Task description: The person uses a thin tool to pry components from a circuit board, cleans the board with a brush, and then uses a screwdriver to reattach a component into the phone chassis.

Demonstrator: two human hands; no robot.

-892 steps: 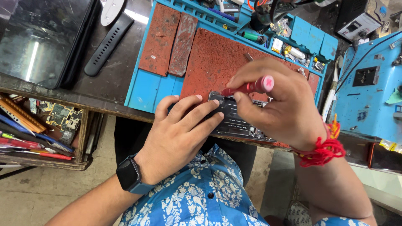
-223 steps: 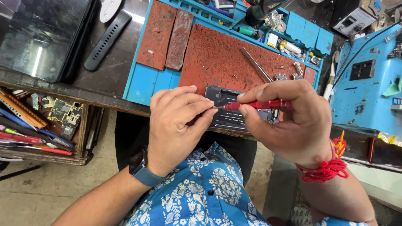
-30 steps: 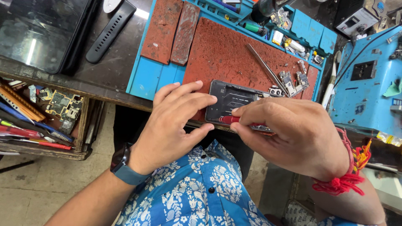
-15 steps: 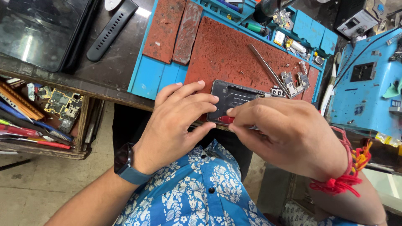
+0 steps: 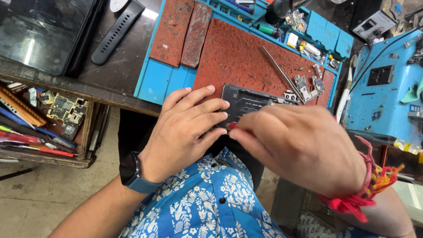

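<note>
Pressing phone (image 5: 244, 102) flat under left hand (image 5: 185, 128) | right hand (image 5: 304, 147) staying clamped on red screwdriver (image 5: 232, 125), sliding nearer left fingers

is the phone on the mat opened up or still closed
Opened up: the phone lies with its dark inner frame bare, and small removed parts sit loose on the red mat beside it.

Rough red mat (image 5: 246, 57); glossy black phone (image 5: 244, 101)

Right hand (image 5: 304, 150) blurred, hides most of red screwdriver (image 5: 232, 126) & phone's (image 5: 242, 103) lower half.
</note>
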